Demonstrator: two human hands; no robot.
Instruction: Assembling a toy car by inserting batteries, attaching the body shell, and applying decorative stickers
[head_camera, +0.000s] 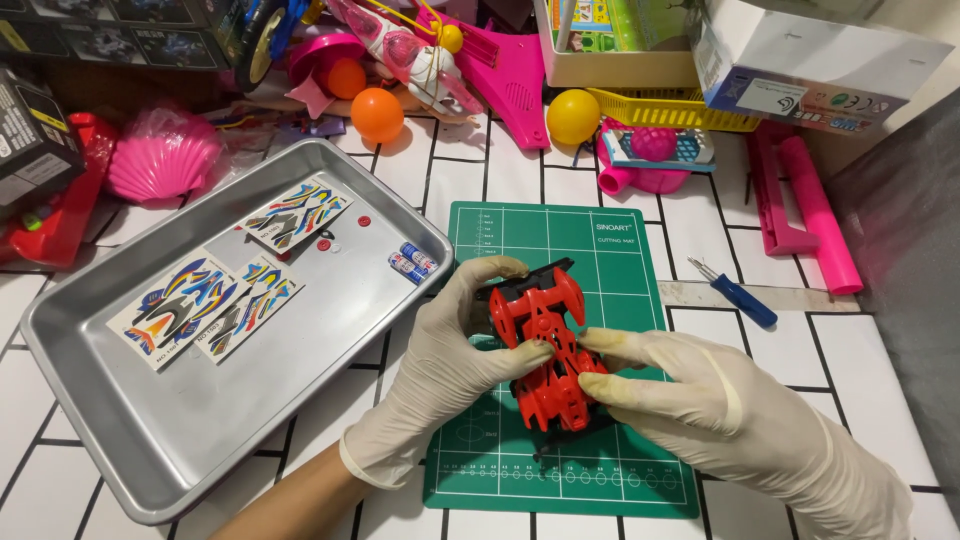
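From the head camera, both gloved hands meet over a green cutting mat (620, 250) that lies near the front edge of a white tiled table (880, 350), just right of its middle. Between them is a red toy car body (545, 345), a plastic shell with a rear wing, held above the middle of the mat with a dark chassis part showing beneath it. The left hand (450, 360) wraps the shell from the left side, its fingers curled closed around the red plastic, thumb over the top edge and fingertips pressed on the centre. The right hand (720, 400) comes in from the right front corner of the mat, fingers narrowed to a pinch on the shell's right flank. Left of the mat, a metal tray (200, 430) sits at an angle, reaching toward the table's left front corner; on it lie colourful sticker sheets (200, 300), small red round parts (325, 240) and two small batteries (412, 262) at its right rim, just beside the mat. A blue-handled screwdriver (735, 295) rests on the tiles right of the mat, well apart from the hands. Along the table's back edge are orange balls (377, 113), a yellow ball (572, 115), a pink shell toy (160, 155), a yellow basket (680, 110) and cardboard boxes (800, 60).
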